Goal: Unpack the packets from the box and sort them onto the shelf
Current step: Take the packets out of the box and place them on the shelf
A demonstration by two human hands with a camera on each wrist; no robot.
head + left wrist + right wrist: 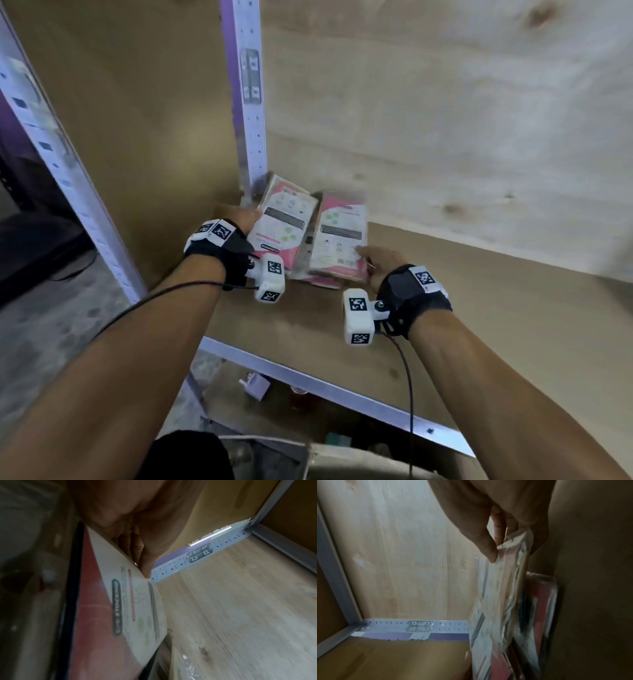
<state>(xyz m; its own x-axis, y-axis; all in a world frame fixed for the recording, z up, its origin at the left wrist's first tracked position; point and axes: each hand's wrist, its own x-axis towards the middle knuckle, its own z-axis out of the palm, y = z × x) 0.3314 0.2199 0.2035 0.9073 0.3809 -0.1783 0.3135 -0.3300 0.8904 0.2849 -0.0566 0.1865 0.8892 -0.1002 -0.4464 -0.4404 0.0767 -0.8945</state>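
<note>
Where the shelf (462, 308) meets its back left corner by the perforated metal upright (251, 137), two pink-and-white packets (310, 233) are held side by side above others lying flat. The left hand (239, 219) grips the left packet (282, 222) along its left edge, fingers curled behind it. The right hand (380, 263) pinches the right packet (339, 236) at its near right corner, thumb on its face.

Two packets side by side on the shelf (445, 308), in the back left corner. Left packet (282, 222) just beside the post (248, 113), in the left hand (239, 222). Right packet (340, 236) in the right hand (380, 263), atop more packets (322, 281).
</note>
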